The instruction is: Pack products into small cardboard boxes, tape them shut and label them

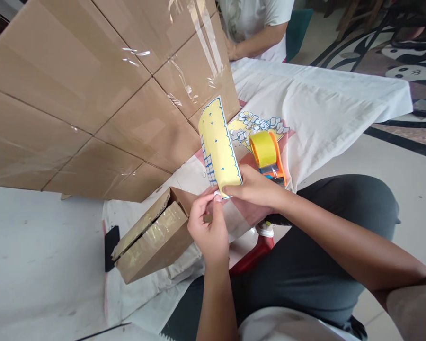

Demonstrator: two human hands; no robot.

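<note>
A yellow printed paper cutout with a blue scalloped outline and a strip of grey-white blocks along one side stands up, slightly curved, between my hands. My right hand grips its lower end, thumb in front. At the bottom corner my left hand pinches its edge, where a small white bit shows at the fingertips. Just beyond my right hand, an orange tape dispenser with a roll of yellowish tape rests on the cloth. Behind it lie several similar yellow and white-block paper cutouts.
A wall of taped cardboard cartons rises on the left. A smaller taped cardboard box sits beside my left hand, with a flat black object behind it. White cloth covers the table. Another person's forearm rests at the far side.
</note>
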